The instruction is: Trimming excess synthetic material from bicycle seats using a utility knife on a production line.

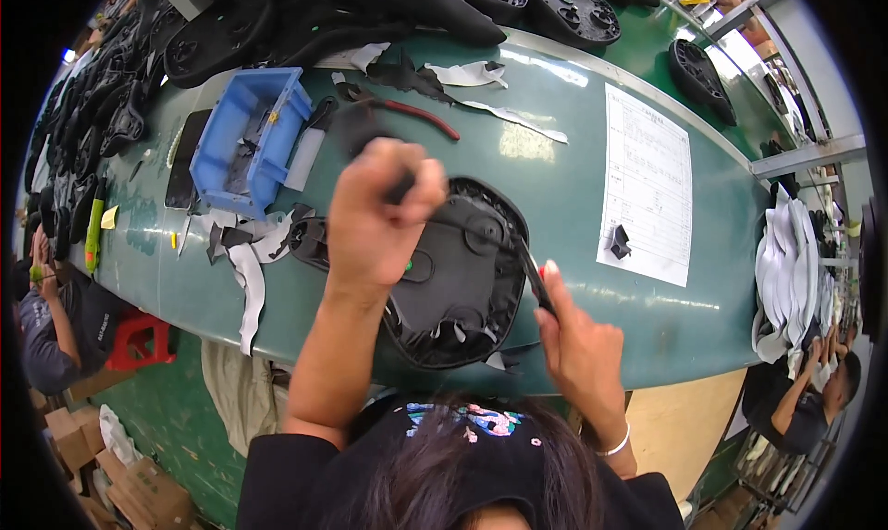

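Observation:
A black padded seat [453,294] lies underside up on the green table in front of me, its cover gathered around the rim and pale scraps showing at its near edge. My left hand [384,197] is raised over the seat's left part, closed in a fist around a dark tool [356,128] that motion smears, so its kind is unclear. At the seat's right rim, my right hand [583,345] grips a slim dark tool [536,276] with a bit of red near the thumb. That tool's thin end touches or nearly touches the rim; I cannot tell which.
A blue bin [213,151] with dark scraps stands at left, near red-handled pliers [416,114]. Cut strips [248,285] lie about. A printed sheet [647,188] is at right. More black seats [573,14] line the far side. Co-workers sit at left [55,322] and right [805,400].

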Motion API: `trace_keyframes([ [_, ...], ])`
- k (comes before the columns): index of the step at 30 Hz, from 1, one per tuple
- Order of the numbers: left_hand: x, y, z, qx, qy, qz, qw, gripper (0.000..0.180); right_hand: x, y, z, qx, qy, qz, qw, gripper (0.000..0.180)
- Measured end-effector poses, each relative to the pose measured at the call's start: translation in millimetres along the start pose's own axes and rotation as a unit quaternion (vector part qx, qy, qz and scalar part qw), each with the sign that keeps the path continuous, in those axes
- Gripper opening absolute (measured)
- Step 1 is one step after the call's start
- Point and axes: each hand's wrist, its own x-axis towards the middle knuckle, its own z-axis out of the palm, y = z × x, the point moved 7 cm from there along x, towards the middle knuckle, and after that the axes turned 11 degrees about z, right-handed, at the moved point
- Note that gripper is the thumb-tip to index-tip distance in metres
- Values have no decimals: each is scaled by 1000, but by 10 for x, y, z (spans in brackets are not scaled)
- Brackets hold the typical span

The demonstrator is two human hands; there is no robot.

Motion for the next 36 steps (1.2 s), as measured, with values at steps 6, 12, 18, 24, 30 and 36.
trace_keyframes([
  [6, 243, -120, 360, 830, -231, 214, 461, 18, 374, -129, -117, -86, 47, -23, 995, 50],
  [12, 166, 326, -458, 591, 163, 44, 789, 27, 67, -126, -175, -123, -29, -31, 992, 49],
  [18, -639, 177, -175, 440, 86, -85, 890, 47, 992, 70, -357, -141, -80, -194, 967, 48],
  [24, -340, 1269, 173, 293, -34, 167, 941, 57, 723, 29, -436, -232, -121, -183, 948, 50],
  [30, -5, 1185, -502, 407, -190, -145, 882, 29, 104, -24, -496, -197, -75, -96, 973, 52],
  [36, 98, -569, 357, 475, -524, -133, 694, 25, 377, 211, -523, -123, -115, -114, 979, 46],
])
